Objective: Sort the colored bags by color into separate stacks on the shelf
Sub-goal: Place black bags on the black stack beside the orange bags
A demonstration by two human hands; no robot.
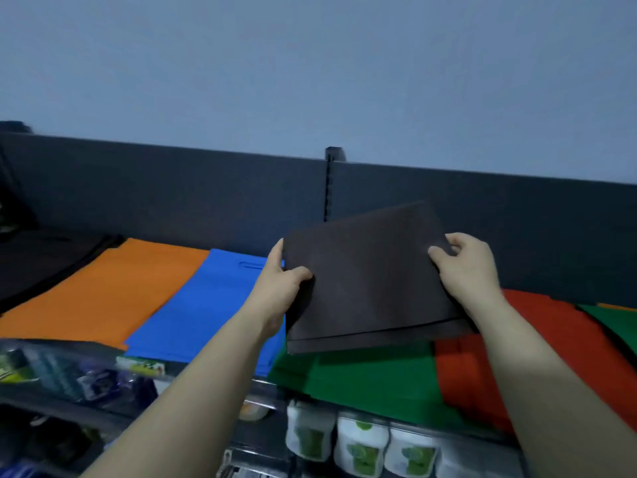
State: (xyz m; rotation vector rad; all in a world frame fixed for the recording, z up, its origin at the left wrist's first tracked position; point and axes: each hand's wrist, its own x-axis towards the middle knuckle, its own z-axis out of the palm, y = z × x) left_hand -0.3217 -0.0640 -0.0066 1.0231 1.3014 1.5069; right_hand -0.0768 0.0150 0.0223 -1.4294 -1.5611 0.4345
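A flat dark brown bag [370, 281] is held in the air above the shelf, tilted slightly. My left hand [281, 284] grips its left edge, thumb on top. My right hand [465, 267] grips its right edge, thumb on top as well. Below it on the shelf lie an orange bag stack [110, 288], a blue bag stack [206, 305], a green bag stack [372, 377] and a red bag stack [558, 346]. Another green bag [617, 326] shows at the far right, with a sliver of orange behind it. A black stack [41, 260] lies at the far left.
The shelf's dark back panel [206, 191] and a slotted upright [329, 181] stand behind the stacks. Below the shelf edge hang white-and-green packets [362, 443] and clear-wrapped goods [62, 370] on the left.
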